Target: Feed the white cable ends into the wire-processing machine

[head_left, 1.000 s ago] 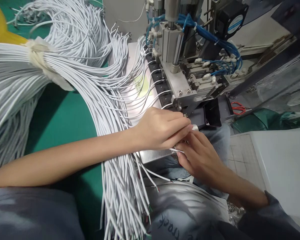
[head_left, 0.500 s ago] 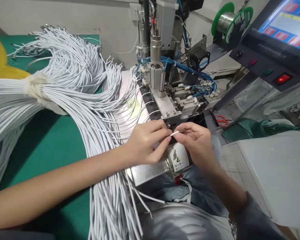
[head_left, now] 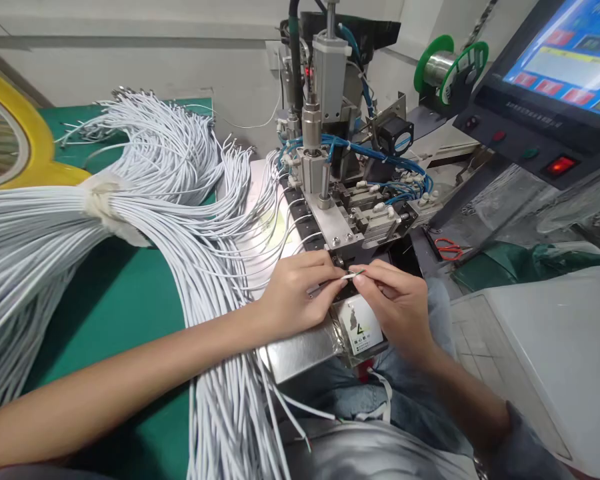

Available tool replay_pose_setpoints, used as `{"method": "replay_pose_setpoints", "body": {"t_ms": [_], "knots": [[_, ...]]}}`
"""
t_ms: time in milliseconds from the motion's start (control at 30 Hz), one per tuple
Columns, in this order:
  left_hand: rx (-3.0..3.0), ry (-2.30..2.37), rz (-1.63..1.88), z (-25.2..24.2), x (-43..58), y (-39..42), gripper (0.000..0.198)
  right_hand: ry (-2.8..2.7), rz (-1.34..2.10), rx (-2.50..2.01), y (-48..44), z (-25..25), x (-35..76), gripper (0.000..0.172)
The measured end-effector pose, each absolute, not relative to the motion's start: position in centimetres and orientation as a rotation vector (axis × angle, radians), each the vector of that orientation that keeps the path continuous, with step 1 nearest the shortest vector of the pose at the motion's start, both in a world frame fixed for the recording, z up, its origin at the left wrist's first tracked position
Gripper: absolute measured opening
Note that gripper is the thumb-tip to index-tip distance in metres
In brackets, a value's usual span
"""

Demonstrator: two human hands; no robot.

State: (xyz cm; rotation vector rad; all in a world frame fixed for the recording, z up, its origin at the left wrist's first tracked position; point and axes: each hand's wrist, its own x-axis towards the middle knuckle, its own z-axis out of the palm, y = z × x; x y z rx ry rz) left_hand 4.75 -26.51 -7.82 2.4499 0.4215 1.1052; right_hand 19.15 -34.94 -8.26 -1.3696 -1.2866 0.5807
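Note:
Between my two hands lies the end of a white cable (head_left: 349, 275), with a thin green wire coming out of its jacket. My left hand (head_left: 305, 290) pinches the jacket. At the tip, the thumb and forefinger of my right hand (head_left: 397, 300) close on the thin wires. Just behind my fingers stands a machine with a metal clamp head (head_left: 333, 223) and black cable slots (head_left: 303, 215), into which several white cables run. A large bundle of white cables (head_left: 220, 373), tied with a pale wrap (head_left: 103, 203), spreads under my left forearm.
A yellow fan rim (head_left: 43, 143) stands at the left on the green mat (head_left: 125, 300). At the right are a control panel (head_left: 520, 120), a solder wire spool (head_left: 440, 67), red-handled scissors (head_left: 449, 249) and a white bin (head_left: 545, 360). A metal plate (head_left: 300, 353) lies below my hands.
My right thumb and forefinger have shifted slightly at the cable end, and less of the coloured wires shows. The whole view has moved a little, with most things now lower in it.

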Motion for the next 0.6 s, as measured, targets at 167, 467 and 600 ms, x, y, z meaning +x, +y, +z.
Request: {"method": "replay_pose_setpoints", "body": {"t_ms": [167, 467, 600], "knots": [[2.573, 0.446, 1.057, -8.1, 4.8, -26.5, 0.016, -1.495, 0.621, -1.435, -34.6, -6.9, 20.9, 0.02], [2.31, 0.631, 0.947, -7.5, 5.0, -27.2, 0.021, -1.274, 0.536, -1.343, -33.9, -8.5, 19.2, 0.017], [2.339, 0.611, 0.981, -7.6, 4.9, -27.0, 0.022, -1.333, 0.323, -1.349, -34.0, -8.9, 18.6, 0.018]]}}
